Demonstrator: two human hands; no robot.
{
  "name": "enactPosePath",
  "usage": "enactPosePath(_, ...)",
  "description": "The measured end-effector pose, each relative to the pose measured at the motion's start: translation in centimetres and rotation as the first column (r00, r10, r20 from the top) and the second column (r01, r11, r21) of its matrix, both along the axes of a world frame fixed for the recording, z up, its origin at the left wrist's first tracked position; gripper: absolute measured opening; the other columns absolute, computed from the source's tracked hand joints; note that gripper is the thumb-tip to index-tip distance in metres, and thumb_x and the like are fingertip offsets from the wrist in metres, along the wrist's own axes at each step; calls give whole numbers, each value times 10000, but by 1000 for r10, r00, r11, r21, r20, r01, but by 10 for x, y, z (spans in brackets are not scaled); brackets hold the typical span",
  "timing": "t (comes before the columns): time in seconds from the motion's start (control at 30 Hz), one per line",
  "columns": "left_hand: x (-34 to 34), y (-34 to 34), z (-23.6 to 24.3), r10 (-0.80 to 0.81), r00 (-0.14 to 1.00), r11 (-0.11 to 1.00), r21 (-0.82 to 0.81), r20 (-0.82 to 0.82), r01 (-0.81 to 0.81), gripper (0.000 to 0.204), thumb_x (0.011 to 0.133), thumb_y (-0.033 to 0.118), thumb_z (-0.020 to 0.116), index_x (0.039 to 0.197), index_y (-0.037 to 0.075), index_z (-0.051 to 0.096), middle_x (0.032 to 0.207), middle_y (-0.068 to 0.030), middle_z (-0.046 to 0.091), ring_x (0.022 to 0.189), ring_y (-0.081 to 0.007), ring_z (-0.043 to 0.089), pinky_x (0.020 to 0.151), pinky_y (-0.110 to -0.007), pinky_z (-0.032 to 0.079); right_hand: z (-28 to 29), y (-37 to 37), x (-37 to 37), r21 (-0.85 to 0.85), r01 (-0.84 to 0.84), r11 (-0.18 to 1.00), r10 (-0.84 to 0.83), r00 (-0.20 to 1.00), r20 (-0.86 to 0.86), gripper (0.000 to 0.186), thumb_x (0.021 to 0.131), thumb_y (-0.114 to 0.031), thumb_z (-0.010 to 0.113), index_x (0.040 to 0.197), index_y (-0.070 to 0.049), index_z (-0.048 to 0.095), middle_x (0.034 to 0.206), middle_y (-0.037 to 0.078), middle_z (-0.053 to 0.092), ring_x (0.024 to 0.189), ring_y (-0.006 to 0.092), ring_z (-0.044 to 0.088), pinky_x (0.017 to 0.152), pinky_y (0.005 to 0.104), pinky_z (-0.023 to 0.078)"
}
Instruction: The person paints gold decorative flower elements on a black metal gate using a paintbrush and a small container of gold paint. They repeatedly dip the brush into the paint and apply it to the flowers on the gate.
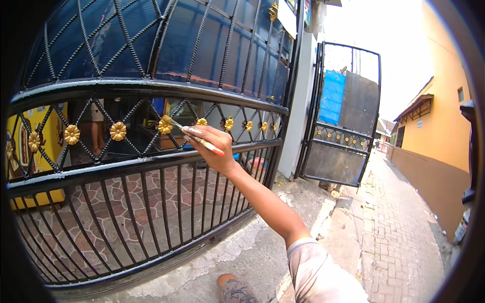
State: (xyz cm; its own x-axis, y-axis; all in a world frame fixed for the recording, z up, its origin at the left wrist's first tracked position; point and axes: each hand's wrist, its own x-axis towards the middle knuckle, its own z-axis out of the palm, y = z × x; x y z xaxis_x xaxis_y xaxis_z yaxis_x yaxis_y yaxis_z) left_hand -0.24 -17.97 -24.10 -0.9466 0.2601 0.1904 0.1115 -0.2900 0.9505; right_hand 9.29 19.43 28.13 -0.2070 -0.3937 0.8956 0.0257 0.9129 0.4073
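My right hand (211, 145) is closed around a paintbrush (204, 143) with a pale, paint-marked handle and a red end. The bristles touch, or come very close to, the upper right of a gold flower ornament (164, 126) on a black metal gate (151, 88). More gold flowers, such as one to its left (117, 131), line the same band, set where twisted bars cross. Behind my hand, another gold flower (202, 122) is partly covered. Pale paint spots mark my fingers. My left hand is out of view.
Behind the gate bars stand a person's legs (97, 126) and a yellow cabinet (38, 136) on a stone-patterned floor. Farther right, an open black gate leaf (348, 106) stands beside a paved alley (399, 227) along an orange-and-brown wall (449, 121). My knee (235, 290) shows below.
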Motion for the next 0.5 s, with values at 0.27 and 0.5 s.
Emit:
enactPosePath(0.27,2,5,-20,-7,999,986,-165,38,14,843,762,-57,881,1490,-50,456,1390,-230,593,1195,-293,637,1040,-431,550,-3,-2,3,-16,-107,994,107,994,20,274,853,-35,802,1122,-11,753,1039,137,771,913,299,759,767,362,614)
enactPosePath(0.5,2,1,-18,29,1000,963,-270,9,-26,874,742,106,949,1473,-25,486,1330,-199,635,1145,-265,646,990,-392,556,-5,-5,2,-91,-103,990,98,994,-57,273,860,-82,826,1117,-11,768,989,148,779,849,271,768,735,329,593)
